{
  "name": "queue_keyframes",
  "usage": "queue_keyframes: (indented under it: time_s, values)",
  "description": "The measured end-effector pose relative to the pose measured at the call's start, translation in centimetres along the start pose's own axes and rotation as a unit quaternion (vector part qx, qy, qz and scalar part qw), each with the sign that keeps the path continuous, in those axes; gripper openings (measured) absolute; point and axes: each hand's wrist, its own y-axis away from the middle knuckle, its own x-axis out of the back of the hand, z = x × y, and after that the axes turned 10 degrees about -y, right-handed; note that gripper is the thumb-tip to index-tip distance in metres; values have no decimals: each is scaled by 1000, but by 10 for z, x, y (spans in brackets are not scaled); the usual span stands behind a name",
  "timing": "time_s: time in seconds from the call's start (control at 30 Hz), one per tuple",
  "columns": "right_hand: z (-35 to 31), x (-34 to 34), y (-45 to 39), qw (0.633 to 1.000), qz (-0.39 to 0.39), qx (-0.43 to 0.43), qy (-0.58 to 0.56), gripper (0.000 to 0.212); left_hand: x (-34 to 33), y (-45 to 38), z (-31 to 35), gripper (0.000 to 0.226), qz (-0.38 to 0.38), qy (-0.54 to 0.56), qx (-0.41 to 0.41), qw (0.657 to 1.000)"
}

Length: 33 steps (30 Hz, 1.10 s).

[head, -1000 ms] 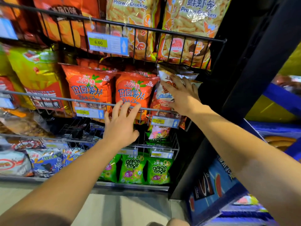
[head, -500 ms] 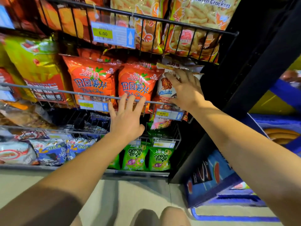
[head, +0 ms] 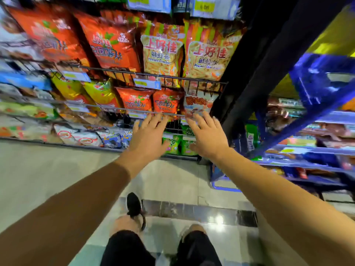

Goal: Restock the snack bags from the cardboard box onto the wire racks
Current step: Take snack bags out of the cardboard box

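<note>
Both hands pulled back off the wire rack (head: 134, 110), left hand (head: 148, 136) and right hand (head: 208, 138) spread wide, empty, before orange potato chip bags (head: 166, 101), white snack bag (head: 197, 104) released.

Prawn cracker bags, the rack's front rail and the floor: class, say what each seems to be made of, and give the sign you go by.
Prawn cracker bags: likely thin glossy plastic film; light glints on creased, printed faces.
Front rail: probably dark coated metal wire; thin straight bars forming a grid.
Floor: apparently polished stone or ceramic tile; it mirrors ceiling lights and shows straight joints.
</note>
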Motion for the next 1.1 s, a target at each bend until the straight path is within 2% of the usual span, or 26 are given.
queue_keyframes:
  time_s: [0.13,0.27,0.43,0.6,0.8,0.93,1.1]
  values:
    - [-19,40,78,999,-30,29,-4,91,55,79,20,74,24,45,11,999]
    - [-32,64,147,998,-27,46,-28,92,79,148,37,73,32,34,16,999]
    - [-33,65,222,997,-2,61,-41,90,82,229,69,71,71,20,7,997]
    - [-18,61,300,997,29,66,-42,89,75,297,113,76,28,-7,23,999]
    - [19,58,417,996,39,51,-56,90,72,371,196,77,27,13,10,999]
    - [59,61,499,999,18,7,-51,88,84,402,264,76,17,16,-51,998]
    - [130,64,586,997,34,-49,-51,87,94,415,362,75,15,7,-122,992]
